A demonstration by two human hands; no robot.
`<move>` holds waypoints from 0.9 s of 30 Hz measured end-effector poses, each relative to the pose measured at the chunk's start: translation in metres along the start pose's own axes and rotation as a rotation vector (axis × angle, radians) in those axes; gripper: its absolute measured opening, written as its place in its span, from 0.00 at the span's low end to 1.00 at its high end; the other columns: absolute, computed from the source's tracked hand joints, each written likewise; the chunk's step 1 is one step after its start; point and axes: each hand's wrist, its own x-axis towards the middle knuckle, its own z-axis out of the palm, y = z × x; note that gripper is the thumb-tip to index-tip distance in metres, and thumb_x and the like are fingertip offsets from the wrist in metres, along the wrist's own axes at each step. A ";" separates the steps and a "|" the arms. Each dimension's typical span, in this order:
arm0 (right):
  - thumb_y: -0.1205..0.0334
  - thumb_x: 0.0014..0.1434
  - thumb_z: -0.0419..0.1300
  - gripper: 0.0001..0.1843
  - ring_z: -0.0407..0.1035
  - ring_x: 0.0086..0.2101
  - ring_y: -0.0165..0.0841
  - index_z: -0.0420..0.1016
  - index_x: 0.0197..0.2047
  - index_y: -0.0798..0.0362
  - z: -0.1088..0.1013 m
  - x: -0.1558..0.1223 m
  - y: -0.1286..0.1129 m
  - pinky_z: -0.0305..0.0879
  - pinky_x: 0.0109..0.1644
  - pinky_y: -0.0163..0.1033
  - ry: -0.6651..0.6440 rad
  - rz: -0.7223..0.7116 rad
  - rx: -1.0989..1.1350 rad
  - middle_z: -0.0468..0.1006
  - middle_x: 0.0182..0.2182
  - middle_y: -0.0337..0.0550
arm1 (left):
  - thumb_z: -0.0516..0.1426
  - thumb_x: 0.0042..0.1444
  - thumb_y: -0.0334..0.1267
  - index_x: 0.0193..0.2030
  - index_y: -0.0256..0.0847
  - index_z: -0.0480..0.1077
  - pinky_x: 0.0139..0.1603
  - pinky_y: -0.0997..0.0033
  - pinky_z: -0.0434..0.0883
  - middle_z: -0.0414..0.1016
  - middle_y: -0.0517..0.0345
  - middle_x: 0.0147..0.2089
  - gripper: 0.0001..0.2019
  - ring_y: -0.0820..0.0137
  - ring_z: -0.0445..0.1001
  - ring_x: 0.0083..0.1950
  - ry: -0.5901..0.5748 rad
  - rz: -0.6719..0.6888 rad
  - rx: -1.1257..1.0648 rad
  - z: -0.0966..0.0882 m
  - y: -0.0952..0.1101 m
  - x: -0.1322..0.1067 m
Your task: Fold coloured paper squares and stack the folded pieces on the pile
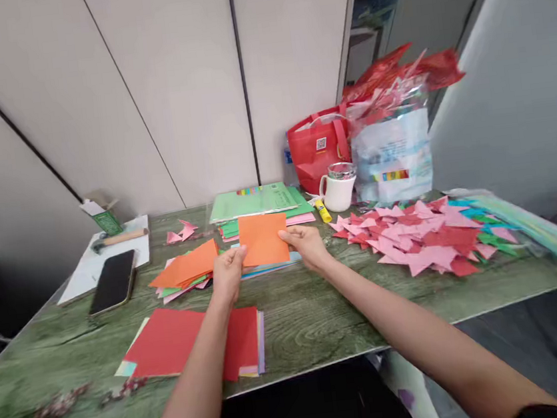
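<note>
Hands: left hand (pixel 230 275) and right hand (pixel 306 241) are standing apart from each other, each clamping a thumb against fingers on an opposite side of one orange square (pixel 263 239).
Bench: wood-patterned bench (pixel 310 313) is stretching beneath the held-up square, which is overlapping the green packet (pixel 252 200) and blue sheets (pixel 265 268) in this view.
Orange square: paper is appearing flat and matte, probably handling light, thin and mildly stiff, hardly slippery, but creasing easily under a hard squeeze or a sharp pull.
Side edges: left and right margins are likely offering the best hold, a shallow pinch at each keeping the middle smooth.
Blue sheets: much of their surface is hiding behind the square, leaving their count unclear.
Fingers: those curling behind the paper are mostly escaping view.
Packet print: lettering is showing too small for reading.
Paper thickness: edges are giving no clear sign of one layer or several.
</note>
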 end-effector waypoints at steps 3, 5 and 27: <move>0.54 0.33 0.67 0.16 0.70 0.21 0.30 0.73 0.24 0.57 -0.002 0.000 0.000 0.66 0.26 0.33 0.021 -0.003 -0.008 0.77 0.20 0.39 | 0.60 0.41 0.44 0.20 0.36 0.67 0.23 0.74 0.69 0.68 0.64 0.19 0.12 0.74 0.69 0.23 -0.042 -0.024 -0.008 0.001 0.000 0.000; 0.54 0.33 0.67 0.16 0.70 0.21 0.30 0.73 0.24 0.57 -0.002 0.001 -0.001 0.66 0.26 0.33 0.034 -0.004 -0.010 0.77 0.21 0.39 | 0.60 0.41 0.44 0.22 0.36 0.68 0.26 0.71 0.70 0.70 0.62 0.20 0.12 0.70 0.71 0.25 -0.079 -0.056 -0.005 0.002 0.001 -0.001; 0.57 0.36 0.67 0.19 0.72 0.28 0.34 0.72 0.33 0.55 -0.004 -0.001 0.002 0.70 0.32 0.39 -0.153 0.127 -0.041 0.78 0.28 0.41 | 0.57 0.42 0.46 0.31 0.36 0.72 0.32 0.70 0.68 0.76 0.57 0.28 0.15 0.67 0.73 0.32 0.007 0.025 0.041 -0.003 0.002 0.003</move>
